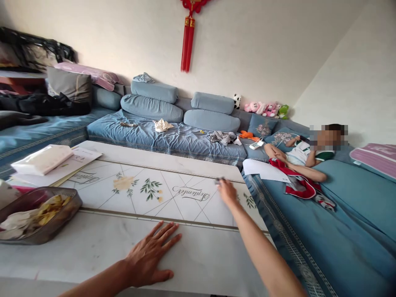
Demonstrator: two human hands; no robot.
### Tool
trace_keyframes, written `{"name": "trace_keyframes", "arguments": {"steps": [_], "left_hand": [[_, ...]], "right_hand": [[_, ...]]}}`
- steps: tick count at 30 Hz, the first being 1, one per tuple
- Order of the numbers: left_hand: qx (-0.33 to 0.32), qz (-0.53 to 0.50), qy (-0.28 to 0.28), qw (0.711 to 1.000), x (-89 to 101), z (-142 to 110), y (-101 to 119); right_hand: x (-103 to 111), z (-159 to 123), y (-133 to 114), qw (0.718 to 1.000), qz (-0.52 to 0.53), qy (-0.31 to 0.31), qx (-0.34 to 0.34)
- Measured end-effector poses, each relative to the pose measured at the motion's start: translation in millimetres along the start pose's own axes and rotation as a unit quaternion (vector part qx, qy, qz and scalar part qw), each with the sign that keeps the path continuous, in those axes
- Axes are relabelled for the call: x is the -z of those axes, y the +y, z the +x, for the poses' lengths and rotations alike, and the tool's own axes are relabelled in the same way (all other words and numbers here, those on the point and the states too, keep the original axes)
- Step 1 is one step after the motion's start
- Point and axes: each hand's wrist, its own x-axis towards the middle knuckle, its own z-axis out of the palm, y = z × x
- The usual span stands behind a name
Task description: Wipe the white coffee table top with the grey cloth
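My left hand (151, 253) lies flat on the near part of the marbled white table (105, 243), palm down, fingers spread, with nothing in it. Farther off and to the right, my right hand (228, 192) is closed over the patterned table runner (167, 212), near its printed "September" lettering. A small dark object (220, 180) pokes out past its fingertips; its kind is too small and blurred to tell. Olive sprigs and flowers are printed along the runner.
On the left of the table are a plastic basket (66, 206) of snacks and wrappers, a tissue pack (43, 160) and papers (89, 154). A blue sofa (210, 150) wraps round behind and right. A person (301, 154) reclines on it, near red clothing (301, 185).
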Motion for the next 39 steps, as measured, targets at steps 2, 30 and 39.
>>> {"name": "trace_keyframes", "arguments": {"steps": [2,30,39], "left_hand": [[-0.001,-0.003,0.004,1.0,-0.8,0.1,-0.9],[0.24,0.113,0.205,0.942,21.7,76.1,-146.1],[0.254,0.083,0.201,0.943,19.2,79.2,-146.3]], "right_hand": [[9.0,12.3,27.8,0.998,-0.02,0.011,-0.052],[-50.0,8.2,-165.0,0.983,0.045,0.027,0.174],[-6.8,63.9,-63.2,0.999,-0.011,0.034,0.024]]}}
